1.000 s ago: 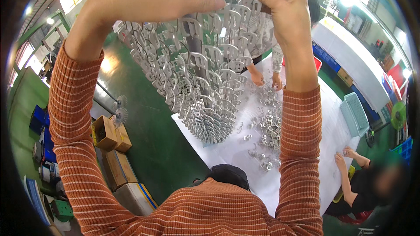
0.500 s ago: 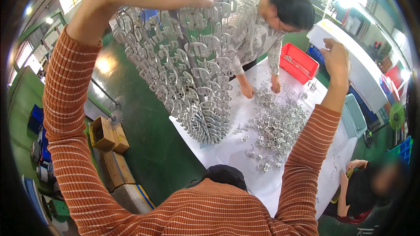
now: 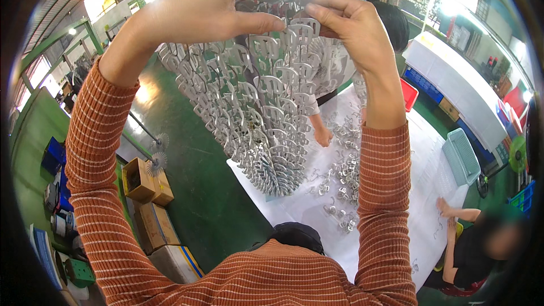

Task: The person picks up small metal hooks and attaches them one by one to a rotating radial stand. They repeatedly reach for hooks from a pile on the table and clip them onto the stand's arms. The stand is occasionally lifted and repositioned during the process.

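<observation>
1. Left hand [image 3: 195,10]: raised at top of the hanging cluster of grey metal hooks [image 3: 252,93], thumb and fingers apart, cluster top visible between them; can't tell if gripping.
2. Right hand [image 3: 362,39]: raised opposite, same height, thumb and forefinger close together at cluster top; can't tell if a piece is pinched.
3. Cluster hangs below and between both hands, many tiers, lower end over near-left edge of white worktop [image 3: 430,164].
4. Loose metal pieces [image 3: 344,178]: scattered pile on worktop, right of cluster, partly behind right forearm.
5. Co-worker's hand [image 3: 323,137] across worktop, near the pile; that person partly hidden by cluster and right hand.
6. Second co-worker [image 3: 473,249]: lower right, hands at worktop edge.
7. Red tray [image 3: 409,96] beyond right wrist, mostly hidden; teal basket [image 3: 462,156] at far right.
8. Cardboard boxes [image 3: 153,221]: left, on green floor [image 3: 192,192].
</observation>
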Demonstrator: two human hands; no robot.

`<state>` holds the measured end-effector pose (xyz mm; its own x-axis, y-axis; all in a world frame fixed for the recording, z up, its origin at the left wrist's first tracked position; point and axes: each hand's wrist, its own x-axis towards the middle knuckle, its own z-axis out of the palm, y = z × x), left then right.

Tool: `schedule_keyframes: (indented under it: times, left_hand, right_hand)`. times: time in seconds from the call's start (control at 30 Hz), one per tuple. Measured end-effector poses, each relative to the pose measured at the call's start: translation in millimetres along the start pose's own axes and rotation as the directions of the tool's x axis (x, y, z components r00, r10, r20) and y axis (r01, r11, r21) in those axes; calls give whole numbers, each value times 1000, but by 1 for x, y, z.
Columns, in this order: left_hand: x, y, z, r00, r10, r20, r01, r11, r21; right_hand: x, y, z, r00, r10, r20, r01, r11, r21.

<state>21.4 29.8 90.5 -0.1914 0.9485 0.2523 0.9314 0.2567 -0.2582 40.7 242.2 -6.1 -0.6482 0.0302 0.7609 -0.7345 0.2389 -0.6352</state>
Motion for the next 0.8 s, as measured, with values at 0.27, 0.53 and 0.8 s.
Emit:
schedule_keyframes:
  times: [0.27, 0.53, 0.8]
  left_hand:
    - [-4, 5, 4, 978, 187, -89, -186, 982, 23]
    - [1, -14, 21, 993, 87, -80, -82, 994, 70]
    - [12, 31, 1, 975, -185, -126, 176, 981, -82]
  right_hand:
    - [-1, -3, 1, 993, -41, -115, 28, 993, -110]
    - [-47, 9, -88, 927, 141, -347, -204, 967, -151]
    - [-75, 32, -145, 948, 104, -302, -310, 524, -793]
